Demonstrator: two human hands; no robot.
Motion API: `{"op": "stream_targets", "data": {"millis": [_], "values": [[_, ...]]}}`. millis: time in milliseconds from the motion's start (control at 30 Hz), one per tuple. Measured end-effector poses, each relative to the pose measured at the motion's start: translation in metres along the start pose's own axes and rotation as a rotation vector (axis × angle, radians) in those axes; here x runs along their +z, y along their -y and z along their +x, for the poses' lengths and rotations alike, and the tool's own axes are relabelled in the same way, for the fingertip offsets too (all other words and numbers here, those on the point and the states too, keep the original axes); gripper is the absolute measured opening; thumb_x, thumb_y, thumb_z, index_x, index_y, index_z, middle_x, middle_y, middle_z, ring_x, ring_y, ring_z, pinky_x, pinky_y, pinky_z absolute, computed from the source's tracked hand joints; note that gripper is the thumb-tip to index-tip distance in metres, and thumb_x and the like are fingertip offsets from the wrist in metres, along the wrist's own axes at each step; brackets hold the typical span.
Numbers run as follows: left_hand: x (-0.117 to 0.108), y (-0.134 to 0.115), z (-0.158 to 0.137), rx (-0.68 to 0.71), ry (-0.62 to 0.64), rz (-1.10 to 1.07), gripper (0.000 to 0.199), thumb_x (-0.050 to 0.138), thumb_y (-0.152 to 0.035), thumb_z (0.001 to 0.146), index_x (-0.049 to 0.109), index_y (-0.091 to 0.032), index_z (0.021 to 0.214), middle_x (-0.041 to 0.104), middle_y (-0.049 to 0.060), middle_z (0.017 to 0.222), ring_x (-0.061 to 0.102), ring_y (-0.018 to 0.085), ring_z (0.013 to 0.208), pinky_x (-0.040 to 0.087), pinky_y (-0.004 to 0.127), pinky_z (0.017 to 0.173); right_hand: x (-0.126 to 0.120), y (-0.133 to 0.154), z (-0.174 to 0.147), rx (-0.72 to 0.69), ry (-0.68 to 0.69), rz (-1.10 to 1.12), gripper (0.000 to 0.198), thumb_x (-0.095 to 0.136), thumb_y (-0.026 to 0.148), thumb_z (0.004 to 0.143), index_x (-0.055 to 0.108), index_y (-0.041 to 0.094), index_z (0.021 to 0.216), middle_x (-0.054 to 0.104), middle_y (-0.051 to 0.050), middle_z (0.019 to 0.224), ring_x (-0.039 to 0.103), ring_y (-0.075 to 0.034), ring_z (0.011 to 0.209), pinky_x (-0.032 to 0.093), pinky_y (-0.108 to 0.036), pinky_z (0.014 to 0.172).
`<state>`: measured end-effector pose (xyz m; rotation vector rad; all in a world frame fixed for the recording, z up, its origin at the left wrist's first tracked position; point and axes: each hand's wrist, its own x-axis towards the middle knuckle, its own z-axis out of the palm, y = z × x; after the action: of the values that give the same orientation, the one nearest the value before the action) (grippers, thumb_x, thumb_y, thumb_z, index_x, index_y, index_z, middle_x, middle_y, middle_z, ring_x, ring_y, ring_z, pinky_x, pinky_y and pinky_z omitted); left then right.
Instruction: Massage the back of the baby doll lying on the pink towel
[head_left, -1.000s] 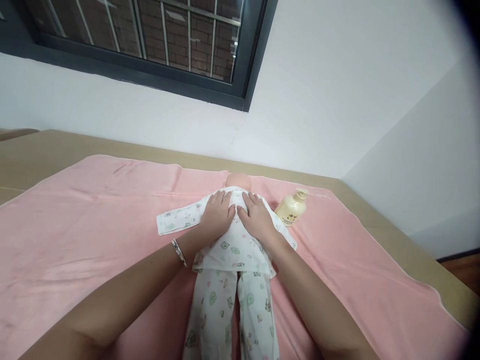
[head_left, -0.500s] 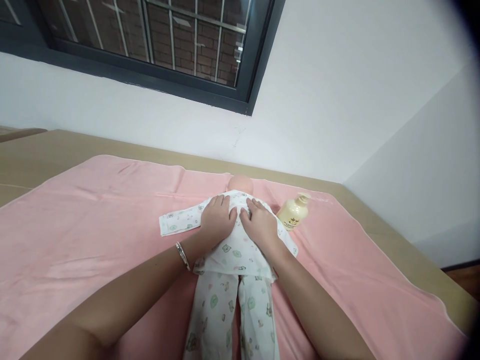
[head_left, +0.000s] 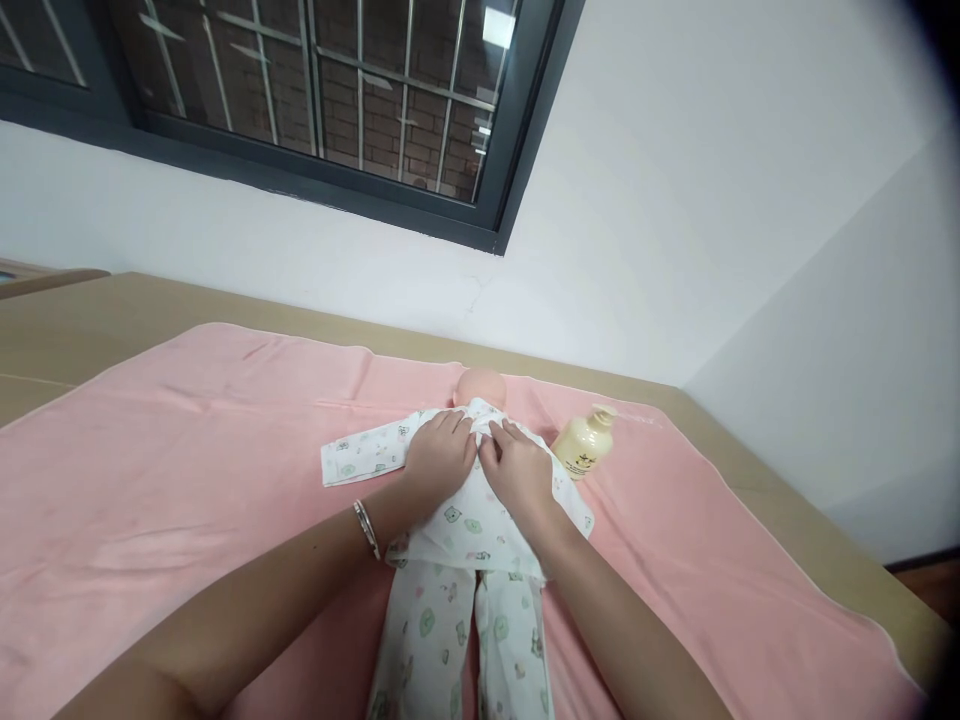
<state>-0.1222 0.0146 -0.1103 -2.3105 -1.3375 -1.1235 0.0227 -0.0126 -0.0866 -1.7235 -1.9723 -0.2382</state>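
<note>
A doll (head_left: pixel 480 387) lies on a pink blanket, its smooth bald head pointing away from me. It wears a white long-sleeved top (head_left: pixel 457 520) and matching trousers (head_left: pixel 427 620), printed with small green and brown figures. My left hand (head_left: pixel 440 455) rests on the left of the doll's upper body, fingers lying forward over the cloth. Opposite it, my right hand (head_left: pixel 519 465) lies on the right side, its thumb close to my left thumb. Between the hands the cloth is wrinkled near the neck. The top's left sleeve (head_left: pixel 364 455) stretches out sideways. Both palms hide part of the doll.
A pale yellow pump bottle (head_left: pixel 585 442) stands on the pink blanket (head_left: pixel 187 450), right of the doll. The blanket covers most of a tan table (head_left: pixel 750 450). Behind are a white wall (head_left: pixel 600 250) and a dark-framed window (head_left: pixel 495 215) with bars.
My hands have drawn slightly closer together, and the cloth near the neck is more bunched. The whole scene sits slightly lower as the camera tilted up.
</note>
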Motion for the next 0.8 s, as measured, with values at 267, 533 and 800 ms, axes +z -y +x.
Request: {"op": "stream_targets", "data": {"millis": [267,533,800], "values": [[-0.001,0.000,0.002,-0.134,0.056,0.001,0.027,0.044,-0.028,0.091,0.059,-0.016,0.110,0.064,0.014,0.111,0.058,0.028,0.105,0.050,0.045,0.092,-0.008,0.001,0.006,0.145,0.082,-0.086,0.036,0.042,0.043,0.095,0.066,0.018,0.100,0.069,-0.009,0.096,0.066,-0.023,0.085,0.044,-0.031,0.072],[0.008,0.006,0.001,-0.099,0.061,-0.033,0.037,0.041,-0.028,0.093,0.055,-0.009,0.121,0.061,0.018,0.123,0.053,0.030,0.119,0.044,0.049,0.105,0.011,-0.015,0.011,0.033,0.112,0.128,0.052,0.039,0.036,0.096,0.047,0.008,0.139,0.046,-0.016,0.144,0.038,-0.027,0.136,0.030,-0.040,0.112],[0.008,0.005,0.000,-0.094,0.042,-0.046,0.037,0.040,-0.027,0.093,0.055,-0.011,0.121,0.061,0.018,0.121,0.054,0.030,0.118,0.044,0.050,0.105,0.011,-0.014,0.009,0.030,0.098,0.152,0.053,0.038,0.035,0.096,0.048,0.008,0.139,0.047,-0.016,0.142,0.039,-0.028,0.135,0.029,-0.042,0.113]]}}
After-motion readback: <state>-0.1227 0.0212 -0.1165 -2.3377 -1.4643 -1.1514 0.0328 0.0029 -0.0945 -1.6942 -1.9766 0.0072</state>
